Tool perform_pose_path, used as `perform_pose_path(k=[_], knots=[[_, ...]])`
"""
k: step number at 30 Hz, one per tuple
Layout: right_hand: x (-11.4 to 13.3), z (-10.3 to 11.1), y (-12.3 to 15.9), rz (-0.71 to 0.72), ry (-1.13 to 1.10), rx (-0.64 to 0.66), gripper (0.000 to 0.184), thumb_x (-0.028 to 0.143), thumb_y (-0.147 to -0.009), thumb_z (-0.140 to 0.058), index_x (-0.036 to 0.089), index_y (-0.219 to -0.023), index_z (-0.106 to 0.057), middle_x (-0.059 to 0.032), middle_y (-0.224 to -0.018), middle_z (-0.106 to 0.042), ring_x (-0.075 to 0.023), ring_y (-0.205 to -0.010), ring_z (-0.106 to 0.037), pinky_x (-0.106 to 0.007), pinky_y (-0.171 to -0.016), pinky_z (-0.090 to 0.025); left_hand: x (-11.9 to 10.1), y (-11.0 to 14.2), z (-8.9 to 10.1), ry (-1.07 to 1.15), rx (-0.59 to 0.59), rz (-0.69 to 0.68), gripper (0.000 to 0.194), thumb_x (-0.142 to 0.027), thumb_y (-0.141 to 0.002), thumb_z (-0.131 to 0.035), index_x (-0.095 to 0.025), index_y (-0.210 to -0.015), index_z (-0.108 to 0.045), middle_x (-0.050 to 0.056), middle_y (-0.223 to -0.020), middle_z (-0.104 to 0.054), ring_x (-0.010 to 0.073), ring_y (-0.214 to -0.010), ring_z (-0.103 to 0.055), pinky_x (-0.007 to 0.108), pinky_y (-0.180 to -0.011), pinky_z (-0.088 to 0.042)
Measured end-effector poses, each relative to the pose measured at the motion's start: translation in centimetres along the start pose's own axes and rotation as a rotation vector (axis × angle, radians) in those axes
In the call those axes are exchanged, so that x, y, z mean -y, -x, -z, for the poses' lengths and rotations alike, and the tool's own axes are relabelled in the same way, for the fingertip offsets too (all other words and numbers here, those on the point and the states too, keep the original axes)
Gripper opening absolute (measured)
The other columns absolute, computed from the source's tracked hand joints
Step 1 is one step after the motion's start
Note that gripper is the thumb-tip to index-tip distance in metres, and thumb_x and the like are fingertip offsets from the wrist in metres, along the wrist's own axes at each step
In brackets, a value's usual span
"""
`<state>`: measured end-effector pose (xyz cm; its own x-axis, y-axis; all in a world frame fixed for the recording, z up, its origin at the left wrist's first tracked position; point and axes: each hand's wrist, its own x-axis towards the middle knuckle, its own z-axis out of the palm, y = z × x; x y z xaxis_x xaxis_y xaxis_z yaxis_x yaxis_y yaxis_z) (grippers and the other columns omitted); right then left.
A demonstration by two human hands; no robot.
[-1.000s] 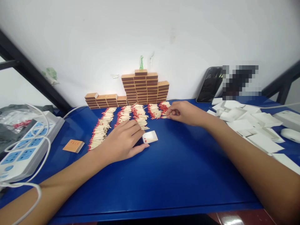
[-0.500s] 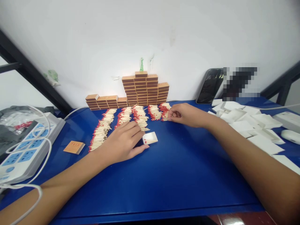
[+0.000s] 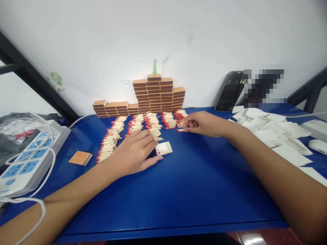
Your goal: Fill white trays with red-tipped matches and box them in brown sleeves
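My left hand (image 3: 138, 149) rests on the blue table, thumb and fingers closed around the left end of a small white matchbox tray (image 3: 165, 147). A few red-headed matches lie in that tray. Farther right, my right hand (image 3: 195, 122) is closed in a pinch on a match (image 3: 180, 130), whose red head points left. Just behind those fingers is a short pile of matches (image 3: 180, 117). Other rows of matches (image 3: 152, 126) run beside it to the left, the longest row (image 3: 111, 137) partly behind my left hand.
Closed matchboxes (image 3: 154, 97) stand stacked against the wall. One matchbox (image 3: 80, 158) lies at left near a power strip (image 3: 33, 153) with white cables. White trays (image 3: 270, 127) are heaped at right, and a phone (image 3: 230, 91) leans on the wall behind them.
My right hand has drawn slightly away from the short match pile, and a match now shows apart from it at the fingertips. My left hand stays at the tray.
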<state>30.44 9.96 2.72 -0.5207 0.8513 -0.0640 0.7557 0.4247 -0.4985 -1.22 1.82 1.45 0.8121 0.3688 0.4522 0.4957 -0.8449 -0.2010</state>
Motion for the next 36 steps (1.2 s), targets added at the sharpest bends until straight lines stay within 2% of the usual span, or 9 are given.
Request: perform_pose_path(k=[6, 17, 24, 31, 36], knots=[[-0.3, -0.2, -0.1, 0.012, 0.052, 0.013, 0.016, 0.037, -0.087, -0.066, 0.022, -0.082, -0.071, -0.0028, -0.075, -0.069, -0.0174, -0.066, -0.054, -0.031, -0.061, -0.040, 0.1, 0.0, -0.1, 0.026, 0.005, 0.014, 0.032, -0.042, -0.106, -0.062, -0.012, -0.111, -0.073, 0.012, -0.099, -0.074, 0.0264, -0.094, -0.067, 0.042, -0.088, -0.058], [-0.2, -0.5, -0.2, 0.057, 0.111, -0.005, 0.027, 0.043, -0.093, -0.062, 0.023, -0.075, -0.059, -0.0030, -0.072, -0.065, -0.0175, -0.064, -0.051, -0.032, -0.062, -0.037, 0.1, 0.1, -0.2, 0.016, 0.034, 0.045, 0.033, -0.044, -0.107, -0.061, -0.013, -0.110, -0.073, 0.011, -0.098, -0.073, 0.0258, -0.095, -0.066, 0.041, -0.088, -0.057], [-0.2, -0.6, -0.1, 0.038, 0.078, 0.017, 0.026, 0.044, -0.090, -0.066, 0.023, -0.077, -0.062, -0.0020, -0.072, -0.066, -0.0163, -0.063, -0.051, -0.030, -0.060, -0.036, 0.0, 0.0, -0.1, 0.010, 0.027, 0.043, 0.033, -0.044, -0.107, -0.060, -0.014, -0.108, -0.072, 0.010, -0.097, -0.074, 0.0256, -0.094, -0.067, 0.040, -0.087, -0.057], [-0.2, -1.0, -0.4, 0.041, 0.158, 0.015, 0.016, 0.029, -0.088, -0.064, 0.023, -0.074, -0.060, -0.0014, -0.071, -0.064, -0.0168, -0.063, -0.050, -0.031, -0.061, -0.036, 0.0, 0.0, -0.2, 0.009, 0.005, 0.023, 0.032, -0.041, -0.106, -0.062, -0.010, -0.108, -0.072, 0.012, -0.100, -0.073, 0.0266, -0.096, -0.067, 0.041, -0.089, -0.056], [0.3, -1.2, -0.5, 0.024, 0.187, 0.013, 0.011, 0.023, -0.085, -0.066, 0.023, -0.074, -0.062, -0.0001, -0.068, -0.063, -0.0169, -0.061, -0.050, -0.033, -0.062, -0.034, 0.1, 0.1, -0.2, 0.013, 0.016, 0.029, 0.033, -0.043, -0.106, -0.061, -0.012, -0.108, -0.072, 0.011, -0.098, -0.073, 0.0262, -0.095, -0.066, 0.041, -0.089, -0.057]])
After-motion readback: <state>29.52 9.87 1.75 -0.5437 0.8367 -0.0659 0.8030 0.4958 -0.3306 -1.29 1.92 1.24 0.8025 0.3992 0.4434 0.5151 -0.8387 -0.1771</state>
